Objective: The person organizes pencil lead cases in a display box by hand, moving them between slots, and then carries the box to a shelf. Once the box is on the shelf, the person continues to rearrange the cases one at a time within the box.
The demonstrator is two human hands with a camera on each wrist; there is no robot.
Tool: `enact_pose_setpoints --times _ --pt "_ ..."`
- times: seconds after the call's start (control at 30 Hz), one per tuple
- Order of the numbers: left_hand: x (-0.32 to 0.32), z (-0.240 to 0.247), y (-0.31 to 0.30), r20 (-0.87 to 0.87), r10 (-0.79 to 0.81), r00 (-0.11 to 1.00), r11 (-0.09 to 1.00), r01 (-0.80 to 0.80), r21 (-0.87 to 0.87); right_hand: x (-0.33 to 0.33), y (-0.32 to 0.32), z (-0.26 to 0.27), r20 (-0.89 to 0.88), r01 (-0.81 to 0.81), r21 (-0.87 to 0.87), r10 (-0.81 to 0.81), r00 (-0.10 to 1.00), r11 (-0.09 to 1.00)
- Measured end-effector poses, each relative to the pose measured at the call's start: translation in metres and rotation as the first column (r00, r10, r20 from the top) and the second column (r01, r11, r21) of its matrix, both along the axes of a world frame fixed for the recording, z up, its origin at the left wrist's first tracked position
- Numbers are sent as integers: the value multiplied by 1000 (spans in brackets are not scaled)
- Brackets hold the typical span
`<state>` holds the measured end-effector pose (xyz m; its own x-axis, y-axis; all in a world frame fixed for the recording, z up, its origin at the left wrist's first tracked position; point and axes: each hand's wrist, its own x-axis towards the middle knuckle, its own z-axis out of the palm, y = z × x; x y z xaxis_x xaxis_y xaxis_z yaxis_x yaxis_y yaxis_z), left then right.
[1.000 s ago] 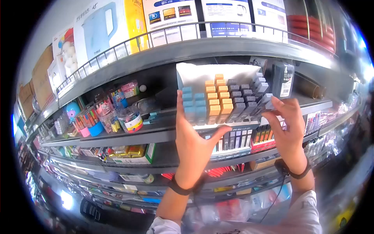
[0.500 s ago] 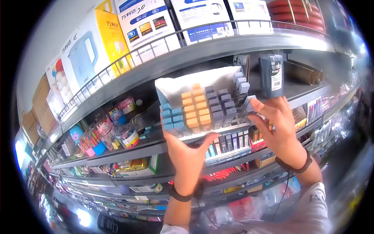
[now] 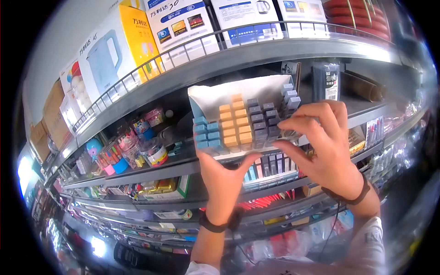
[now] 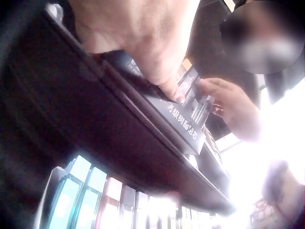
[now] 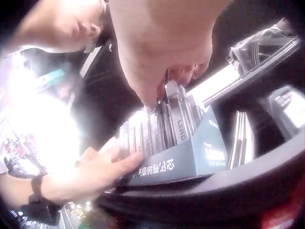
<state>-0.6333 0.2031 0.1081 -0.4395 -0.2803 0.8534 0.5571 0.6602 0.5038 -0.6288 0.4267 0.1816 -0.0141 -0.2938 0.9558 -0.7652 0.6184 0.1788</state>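
Note:
An open-topped cardboard display box [image 3: 247, 85] of pencil leads stands on the shelf, its white flap raised at the back. In columns stand slim lead cases with blue caps [image 3: 201, 129], orange caps [image 3: 230, 131], dark grey caps [image 3: 259, 125] and pale grey caps [image 3: 290, 94]. My left hand [image 3: 221, 178] grips the box's front left corner, thumb along the front edge, fingers hidden behind the side. My right hand [image 3: 323, 146] is over the front right; its thumb and forefinger pinch at a dark-capped lead case [image 3: 273, 130]. The right wrist view shows those fingertips down among the case tops.
Above runs a wire-railed shelf with boxed kettles [image 3: 103, 57]. A dark bottle [image 3: 326, 80] and cardboard tubes [image 3: 362, 87] lie right of the box. Clear tubs of stationery [image 3: 153, 151] are at left. Just below the shelf edge is another row of lead cases [image 3: 266, 169].
My right hand has let go of a pale-capped lead case and moved left to the dark-capped ones. My left hand stays on the box while the view has shifted.

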Motion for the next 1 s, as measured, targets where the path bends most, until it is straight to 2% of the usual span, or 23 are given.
enact_pose_setpoints --times 0.13,0.33,0.5,0.6,0.7,0.8,0.87,1.0 --pt "-5 -3 -5 -43 16 999 1000 -17 -25 -1 -5 6 31 1 6 -1 1000 1000" --pt "2 2 -2 35 -38 999 999 37 28 8 -10 14 149 -12 14 10 989 1000" --pt "-6 -3 -5 -76 -12 997 999 8 -45 10 -8 16 240 -55 -2 54 969 998" --pt "-5 -2 -4 -85 2 996 999 -7 -54 11 -6 18 199 -62 -25 66 978 998" --pt "-3 -1 -3 -85 29 996 998 -34 -54 16 -4 20 236 -115 -116 140 962 986" --pt "-3 -2 -2 -67 42 997 998 -45 -40 18 0 21 255 -265 -176 304 918 948" --pt "-2 -3 -2 -41 35 999 999 -35 -17 14 8 21 167 -339 -225 379 910 914" --pt "4 0 4 11 46 999 999 -46 7 7 24 25 -38 -395 -242 398 916 886"
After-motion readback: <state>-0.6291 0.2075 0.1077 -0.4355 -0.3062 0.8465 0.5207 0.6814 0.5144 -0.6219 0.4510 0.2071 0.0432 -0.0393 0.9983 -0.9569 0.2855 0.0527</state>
